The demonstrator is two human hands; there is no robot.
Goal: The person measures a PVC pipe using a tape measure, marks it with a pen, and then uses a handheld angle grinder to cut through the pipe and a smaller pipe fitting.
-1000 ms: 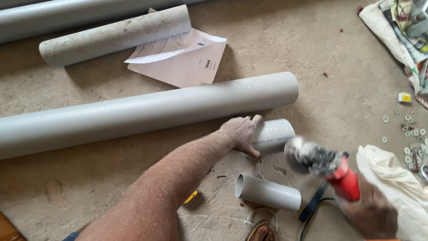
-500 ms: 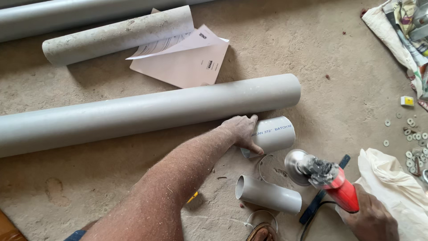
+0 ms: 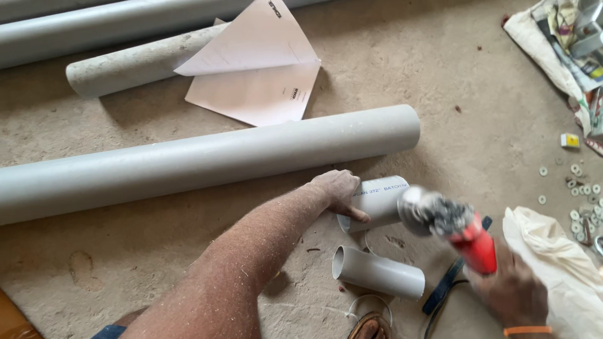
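Left hand (image 3: 336, 190) clasping short pipe (image 3: 380, 199) (axis left-right); right hand (image 3: 512, 290) gripping red grinder (image 3: 455, 227).

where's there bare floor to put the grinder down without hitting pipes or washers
Bare floor lies between the end of the long grey pipe and the scattered washers, up to the cloth bundle. Another patch lies below that pipe, left of the forearm. It is crowded around the left hand, short pipe pieces, grinder and right hand.
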